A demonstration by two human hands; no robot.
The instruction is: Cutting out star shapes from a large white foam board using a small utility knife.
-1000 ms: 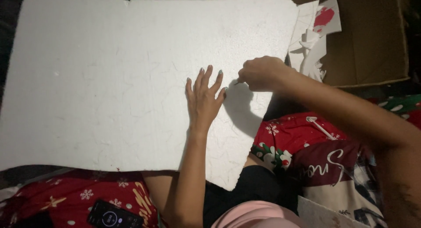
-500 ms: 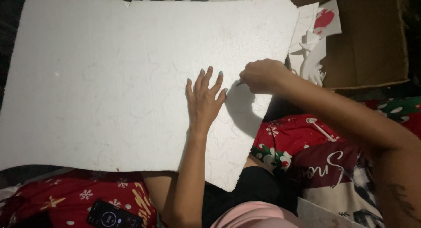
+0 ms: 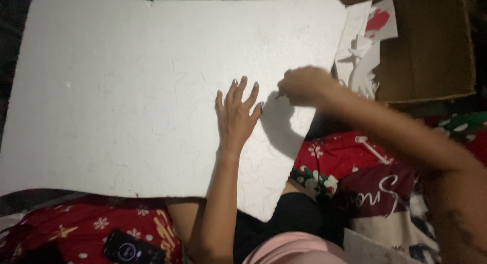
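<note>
A large white foam board [image 3: 142, 91] lies across my lap and fills most of the view. My left hand [image 3: 237, 114] rests flat on it, fingers spread, near its right part. My right hand [image 3: 303, 85] is closed around a thin dark tool whose tip touches the board just right of my left fingertips; what kind of tool it is stays unclear. Faint scored lines run over the board's surface.
White cut-off scraps [image 3: 361, 56], one with a red patch, lie beside an open brown cardboard box [image 3: 431, 51] at the upper right. A red patterned blanket [image 3: 355, 167] covers my legs. A dark phone [image 3: 133, 250] lies at the bottom left.
My right hand has shifted slightly left and down along the board toward my left fingertips. My left hand has stayed flat in place.
</note>
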